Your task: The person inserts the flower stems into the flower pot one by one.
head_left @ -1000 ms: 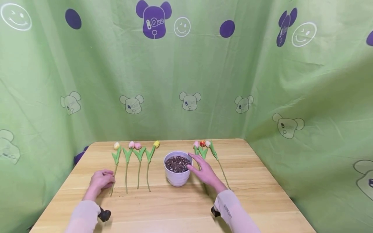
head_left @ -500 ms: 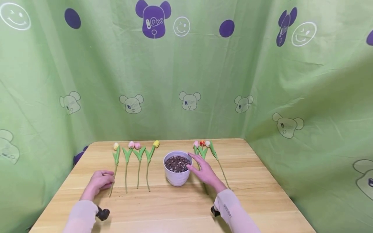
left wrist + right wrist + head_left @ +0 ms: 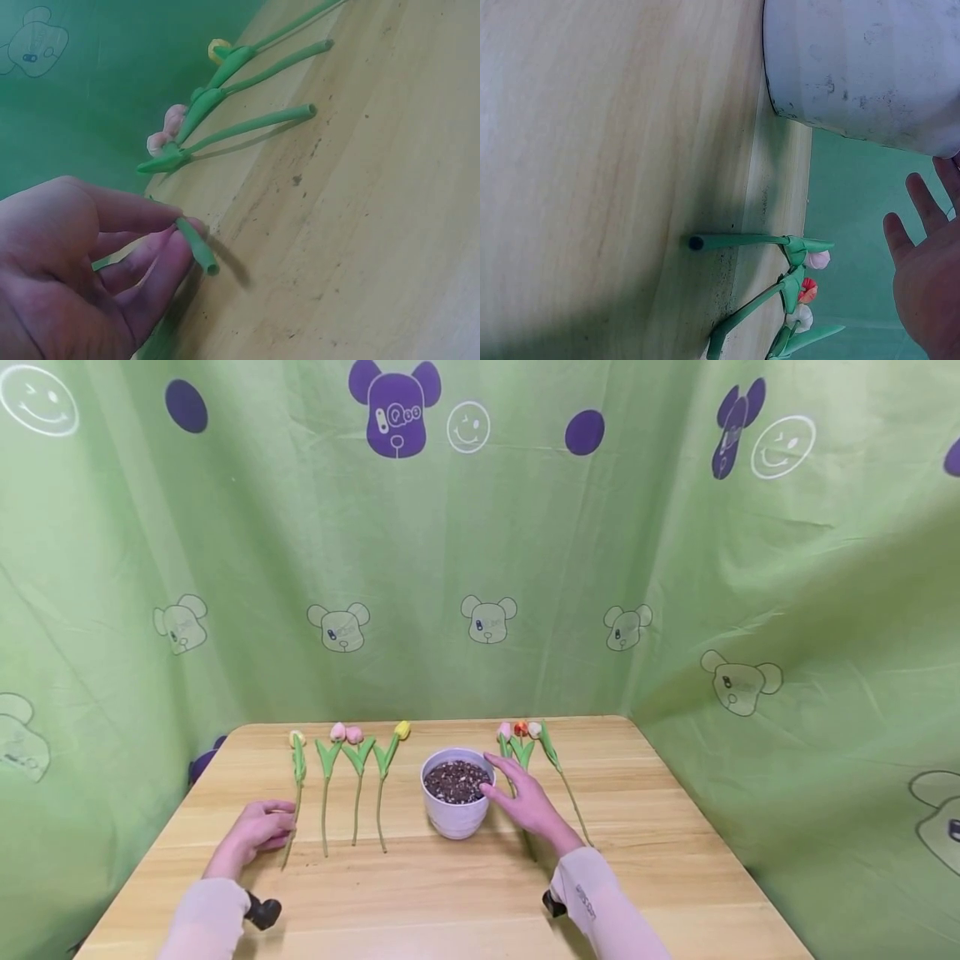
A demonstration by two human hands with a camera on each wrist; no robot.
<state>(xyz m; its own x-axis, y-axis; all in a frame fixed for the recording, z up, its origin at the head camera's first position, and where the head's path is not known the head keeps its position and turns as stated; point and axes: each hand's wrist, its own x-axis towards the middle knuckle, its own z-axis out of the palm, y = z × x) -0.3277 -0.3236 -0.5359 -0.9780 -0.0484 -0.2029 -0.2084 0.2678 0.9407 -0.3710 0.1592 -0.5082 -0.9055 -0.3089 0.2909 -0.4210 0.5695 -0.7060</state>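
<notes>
Fingertips of the left hand (image 3: pixel 258 828) pinch the lower stem of a cream-yellow artificial tulip (image 3: pixel 299 768), which lies farthest left among the flowers, its bloom toward the table's far edge. Seen from the left wrist, the hollow stem end pokes out past the fingers, slightly raised above its shadow on the wood. The right hand (image 3: pixel 528 806) grasps nothing; its fingers are spread, with fingertips touching the right side of a pale lavender flowerpot (image 3: pixel 457 821). From the right wrist, the pot's wall shows dark smudges.

The pot stands upright near the middle, filled close to the rim with dark potting soil (image 3: pixel 455 782) flecked with pale grains. Between it and the left hand lie two pink tulips (image 3: pixel 327 772), blooms nearly touching, then a yellow tulip (image 3: pixel 384 768). To the pot's right, partly behind the right hand, are a pink tulip (image 3: pixel 505 743), a red tulip (image 3: pixel 521 747) and a white tulip (image 3: pixel 558 766) whose stem slants outward.

Both pale sleeves (image 3: pixel 202 922) have a black device (image 3: pixel 262 912) at the wrist. Everything sits on a wood-grain table (image 3: pixel 412 906), enclosed by a green curtain (image 3: pixel 495 543) printed with bear heads, winking faces and purple dots.
</notes>
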